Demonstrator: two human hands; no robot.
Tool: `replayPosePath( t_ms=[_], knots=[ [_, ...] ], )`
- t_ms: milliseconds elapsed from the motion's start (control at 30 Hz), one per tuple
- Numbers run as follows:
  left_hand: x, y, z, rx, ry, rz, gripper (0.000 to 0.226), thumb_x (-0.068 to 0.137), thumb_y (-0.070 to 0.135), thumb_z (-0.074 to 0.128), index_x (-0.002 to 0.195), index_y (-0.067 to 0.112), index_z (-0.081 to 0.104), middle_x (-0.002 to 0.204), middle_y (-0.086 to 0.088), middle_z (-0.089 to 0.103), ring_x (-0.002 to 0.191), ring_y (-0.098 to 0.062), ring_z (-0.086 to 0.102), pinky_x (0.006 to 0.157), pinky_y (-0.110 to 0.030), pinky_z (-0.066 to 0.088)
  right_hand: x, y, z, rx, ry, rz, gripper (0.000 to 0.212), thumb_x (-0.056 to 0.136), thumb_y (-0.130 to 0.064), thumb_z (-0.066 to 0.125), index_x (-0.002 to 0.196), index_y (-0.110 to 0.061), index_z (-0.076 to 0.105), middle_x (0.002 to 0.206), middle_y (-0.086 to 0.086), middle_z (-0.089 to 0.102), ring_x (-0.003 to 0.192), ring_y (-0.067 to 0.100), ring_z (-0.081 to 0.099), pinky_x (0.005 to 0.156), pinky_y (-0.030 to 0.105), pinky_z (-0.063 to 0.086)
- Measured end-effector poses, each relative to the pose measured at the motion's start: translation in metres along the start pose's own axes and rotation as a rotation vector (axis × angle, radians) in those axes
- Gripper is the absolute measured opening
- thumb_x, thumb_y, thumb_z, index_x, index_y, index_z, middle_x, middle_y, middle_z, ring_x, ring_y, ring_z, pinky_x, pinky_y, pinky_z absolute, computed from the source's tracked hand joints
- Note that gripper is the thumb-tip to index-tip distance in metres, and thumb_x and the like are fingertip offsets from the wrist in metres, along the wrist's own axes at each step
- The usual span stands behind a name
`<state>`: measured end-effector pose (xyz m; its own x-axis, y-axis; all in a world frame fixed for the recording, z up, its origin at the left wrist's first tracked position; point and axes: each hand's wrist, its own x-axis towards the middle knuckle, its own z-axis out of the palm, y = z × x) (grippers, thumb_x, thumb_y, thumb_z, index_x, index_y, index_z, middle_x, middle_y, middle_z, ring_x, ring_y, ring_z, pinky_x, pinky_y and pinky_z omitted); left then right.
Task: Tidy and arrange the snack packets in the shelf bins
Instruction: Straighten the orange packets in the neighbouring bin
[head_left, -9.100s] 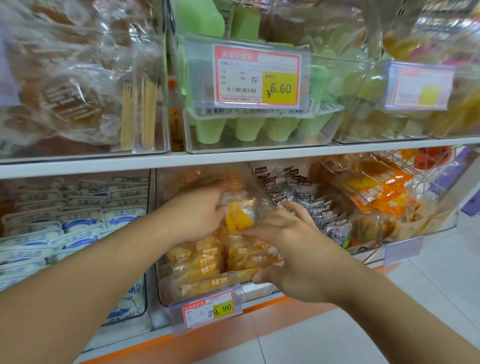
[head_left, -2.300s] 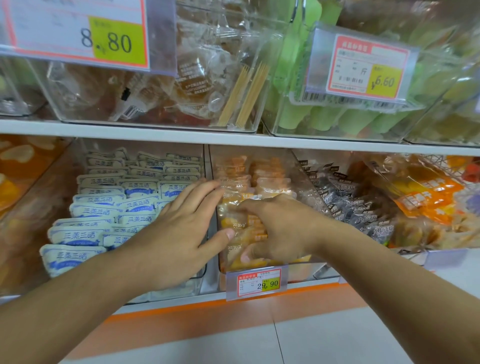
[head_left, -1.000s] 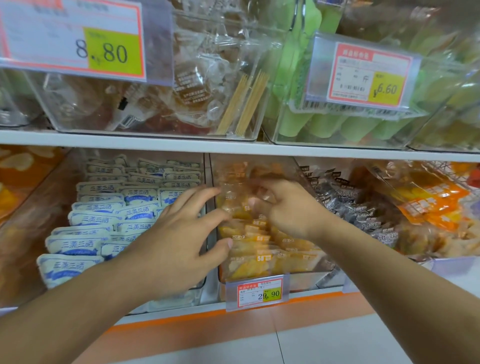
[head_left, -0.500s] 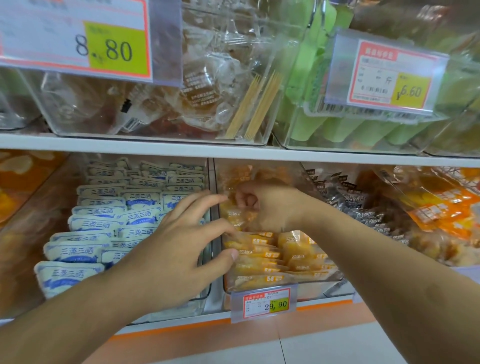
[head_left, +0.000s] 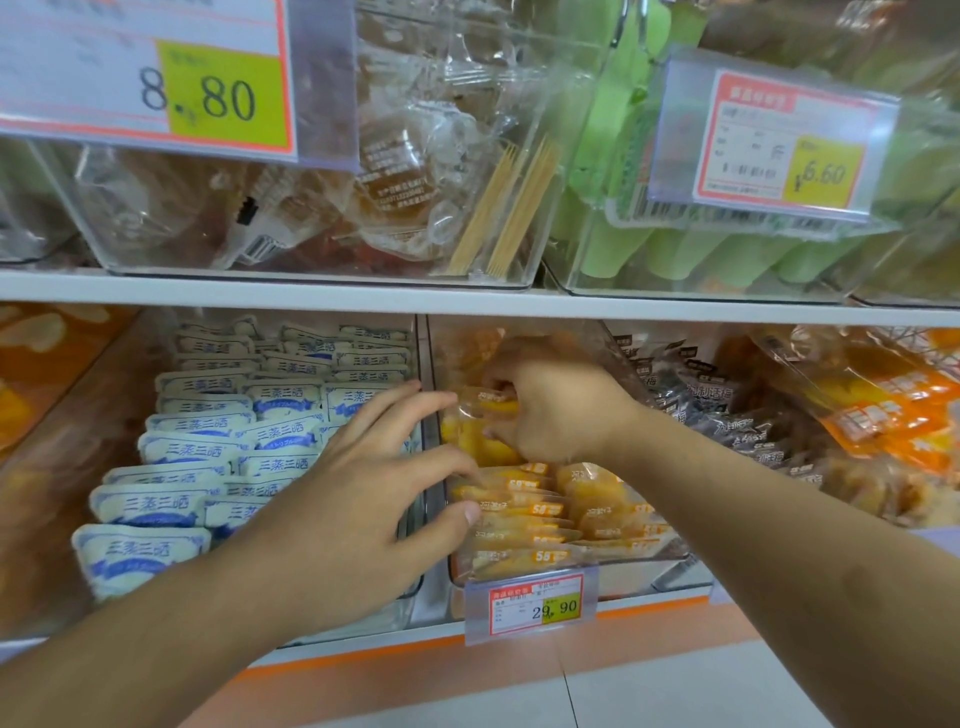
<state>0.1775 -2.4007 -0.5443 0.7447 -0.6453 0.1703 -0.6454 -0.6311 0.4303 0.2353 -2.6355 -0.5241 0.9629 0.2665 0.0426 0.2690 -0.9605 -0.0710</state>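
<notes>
Nearest, the left hand reaches in from the lower left with its fingers spread and relaxed, the thumb tip and a fingertip resting on the front rows of yellow snack packets just above the 29.90 price tag. Those packets lie in the clear middle bin on the lower shelf, overlapped like roof tiles. A little deeper in the same bin the right hand curls over and pinches one yellow packet by its top edge, lifted slightly off the rest. These look light and soft, in slick film that would slide against each other, so I'd say the sealed top seam is the safest place to take hold, without squeezing the filling. Left of that bin sit neat rows of white and blue packets; to the right, dark packets. Farther up, beyond the white shelf board, stand clear bins with an 8.80 tag and green sticks.
</notes>
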Motion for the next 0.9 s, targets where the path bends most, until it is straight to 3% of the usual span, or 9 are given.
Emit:
replayPosePath(
  t_ms=[67,167,233,400,567,700,800,900],
  knots=[
    [0.0,0.0,0.001,0.004,0.0,0.002,0.035,0.095,0.07,0.033,0.118,0.055,0.054,0.16,0.031,0.011,0.155,-0.002,-0.009,0.124,-0.046,0.023,0.002,0.001,0.002,-0.026,0.06,-0.011,0.044,0.081,-0.05,0.079,0.116,-0.026,0.069,0.116,-0.002,0.07,0.109,0.024,0.065,0.088,0.039,0.058],
    [0.001,0.0,0.002,0.008,0.003,-0.001,0.036,0.094,0.07,0.031,0.118,0.055,0.054,0.161,0.03,0.011,0.154,-0.002,-0.01,0.124,-0.047,0.022,0.003,0.002,0.005,0.015,-0.06,0.034,0.064,0.079,-0.051,0.082,0.137,-0.032,0.062,0.133,-0.001,0.068,0.124,0.025,0.062,0.098,0.045,0.057],
    [0.001,0.001,0.002,0.019,0.0,-0.004,0.038,0.094,0.071,0.03,0.119,0.055,0.053,0.162,0.029,0.01,0.154,-0.001,-0.012,0.125,-0.046,0.021,0.0,0.001,0.003,0.155,-0.073,0.037,0.073,0.078,-0.042,0.088,0.143,-0.03,0.055,0.14,-0.004,0.064,0.128,0.02,0.06,0.104,0.039,0.053],
    [0.0,0.001,0.001,0.022,0.005,0.002,0.038,0.095,0.071,0.03,0.121,0.055,0.052,0.161,0.03,0.01,0.154,-0.001,-0.012,0.125,-0.046,0.021,-0.009,0.005,0.002,0.236,0.02,0.01,0.056,0.082,-0.02,0.086,0.134,-0.024,0.065,0.12,-0.007,0.061,0.102,0.006,0.052,0.089,0.024,0.046],
    [0.001,0.0,0.003,0.023,0.016,0.007,0.034,0.095,0.069,0.033,0.12,0.055,0.052,0.161,0.029,0.012,0.154,0.0,-0.011,0.124,-0.043,0.021,-0.016,0.009,-0.003,0.283,-0.097,0.029,0.055,0.094,-0.023,0.074,0.146,-0.038,0.06,0.15,-0.015,0.059,0.133,0.008,0.058,0.11,0.022,0.043],
    [0.002,0.0,0.003,0.054,0.026,-0.01,0.04,0.095,0.07,0.031,0.126,0.053,0.05,0.161,0.027,0.014,0.154,-0.001,-0.006,0.124,-0.043,0.022,-0.036,0.018,-0.014,0.375,0.093,0.072,0.041,0.101,-0.016,0.064,0.138,-0.032,0.066,0.138,-0.01,0.067,0.123,0.01,0.061,0.097,0.014,0.044],
    [0.003,0.003,0.005,0.092,0.049,-0.031,0.057,0.094,0.07,0.023,0.144,0.05,0.038,0.162,0.024,0.014,0.155,-0.005,-0.001,0.125,-0.041,0.019,-0.07,0.028,-0.021,0.481,0.169,0.144,0.027,0.1,-0.023,0.068,0.126,-0.032,0.072,0.13,-0.016,0.071,0.122,0.005,0.062,0.107,0.025,0.046],
    [0.005,0.014,0.007,0.111,0.12,-0.013,0.062,0.095,0.064,0.024,0.152,0.043,0.034,0.163,0.02,0.021,0.154,-0.005,0.003,0.121,-0.031,0.007,-0.109,0.038,-0.031,0.569,0.018,0.132,0.048,0.087,-0.047,0.078,0.133,-0.04,0.065,0.14,-0.022,0.061,0.132,-0.004,0.053,0.11,0.018,0.04]
  ],
)
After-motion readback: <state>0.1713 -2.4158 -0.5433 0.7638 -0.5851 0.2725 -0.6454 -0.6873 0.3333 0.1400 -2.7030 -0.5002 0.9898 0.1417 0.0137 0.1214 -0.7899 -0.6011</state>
